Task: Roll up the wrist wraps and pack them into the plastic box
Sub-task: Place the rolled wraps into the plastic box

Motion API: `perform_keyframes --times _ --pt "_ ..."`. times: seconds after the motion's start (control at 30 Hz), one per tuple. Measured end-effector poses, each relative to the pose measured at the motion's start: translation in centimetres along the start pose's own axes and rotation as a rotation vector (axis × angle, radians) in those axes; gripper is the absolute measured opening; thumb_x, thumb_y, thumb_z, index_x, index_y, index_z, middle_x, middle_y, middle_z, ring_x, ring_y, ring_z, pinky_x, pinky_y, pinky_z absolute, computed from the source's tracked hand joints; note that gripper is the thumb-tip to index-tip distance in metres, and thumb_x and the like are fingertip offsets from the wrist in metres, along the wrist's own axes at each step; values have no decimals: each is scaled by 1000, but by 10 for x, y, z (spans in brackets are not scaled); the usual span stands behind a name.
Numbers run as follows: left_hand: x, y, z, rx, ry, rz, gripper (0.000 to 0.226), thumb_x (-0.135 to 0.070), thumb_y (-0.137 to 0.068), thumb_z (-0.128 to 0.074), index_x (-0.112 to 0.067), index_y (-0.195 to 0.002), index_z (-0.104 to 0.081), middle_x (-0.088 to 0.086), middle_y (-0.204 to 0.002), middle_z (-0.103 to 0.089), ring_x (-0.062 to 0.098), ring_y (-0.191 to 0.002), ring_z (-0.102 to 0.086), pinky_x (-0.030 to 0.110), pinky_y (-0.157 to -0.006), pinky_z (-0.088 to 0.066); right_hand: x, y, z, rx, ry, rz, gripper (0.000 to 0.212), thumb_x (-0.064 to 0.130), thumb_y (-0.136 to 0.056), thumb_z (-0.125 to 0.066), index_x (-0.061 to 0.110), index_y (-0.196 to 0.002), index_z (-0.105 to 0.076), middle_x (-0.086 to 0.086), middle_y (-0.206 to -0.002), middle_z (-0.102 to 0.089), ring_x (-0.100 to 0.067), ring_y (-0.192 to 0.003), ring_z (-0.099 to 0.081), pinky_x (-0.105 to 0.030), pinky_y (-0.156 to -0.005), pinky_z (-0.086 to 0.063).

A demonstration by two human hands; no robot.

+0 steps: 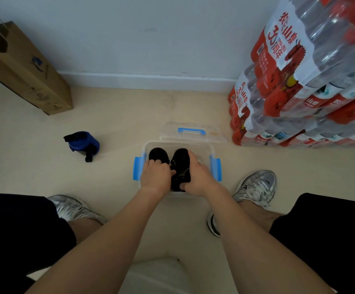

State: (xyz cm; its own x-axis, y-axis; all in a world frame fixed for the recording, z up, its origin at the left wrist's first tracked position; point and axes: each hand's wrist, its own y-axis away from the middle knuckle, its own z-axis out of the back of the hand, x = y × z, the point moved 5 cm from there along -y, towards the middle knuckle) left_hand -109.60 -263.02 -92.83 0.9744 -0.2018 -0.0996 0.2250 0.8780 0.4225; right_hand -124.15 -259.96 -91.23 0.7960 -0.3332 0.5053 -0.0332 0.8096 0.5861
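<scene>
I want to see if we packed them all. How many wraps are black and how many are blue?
Black wraps in the box: 2
Blue wrap on the floor: 1
Total: 3

Black wrist wraps (179, 166), clear box (204, 149), blue latches (137, 168)

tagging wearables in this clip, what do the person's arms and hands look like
Both are bare. No sleeve or cuff shows on the left forearm or right forearm up to the frame edge. The left hand and right hand have no gloves, and no watch, band or ring shows from this view.
</scene>
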Motion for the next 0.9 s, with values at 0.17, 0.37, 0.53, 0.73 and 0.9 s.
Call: perform_keyframes --times 0.17,0.37,0.53,0.73,0.9 --pt "-1 9 16 -219 88 -54 22 -27 -91 -83 -11 -99 -70 11 -107 -63 34 -91 -65 38 -69 -41 3 1 -3 -14 39 14 122 20 -88 -87 20 -171 2 -17 -145 -57 -40 -133 -54 -51 -111 -49" --pt "21 31 16 -362 68 -51 23 -21 -98 -66 -11 -118 -65 11 -141 -57 38 -150 -44 66 -124 -23 7 -2 -4 61 46 -2 121 20 -93 -83 19 -171 10 -21 -146 -59 -42 -129 -59 -50 -108 -52" --pt "29 34 17 -281 228 -133 49 -16 -102 -53 -22 -151 -51 7 -158 -44 36 -146 -42 64 -125 -24 16 0 -10 160 7 16 125 18 -92 -79 32 -170 18 -20 -136 -57 -38 -119 -63 -51 -105 -55" --pt "27 29 0 -98 -17 -187 65 -74 -103 -33 -55 -164 -24 -17 -180 -4 37 -163 -10 83 -118 -7 17 0 4 269 45 36 116 6 -98 -67 30 -169 22 -18 -142 -60 -33 -118 -63 -35 -96 -51" --pt "17 21 3 -12 67 -113 67 -60 -98 -61 -55 -159 -33 -20 -178 -11 37 -164 -6 86 -117 -3 20 -1 3 219 282 46 110 13 -97 -73 11 -170 8 -22 -131 -63 -38 -116 -66 -44 -95 -55"
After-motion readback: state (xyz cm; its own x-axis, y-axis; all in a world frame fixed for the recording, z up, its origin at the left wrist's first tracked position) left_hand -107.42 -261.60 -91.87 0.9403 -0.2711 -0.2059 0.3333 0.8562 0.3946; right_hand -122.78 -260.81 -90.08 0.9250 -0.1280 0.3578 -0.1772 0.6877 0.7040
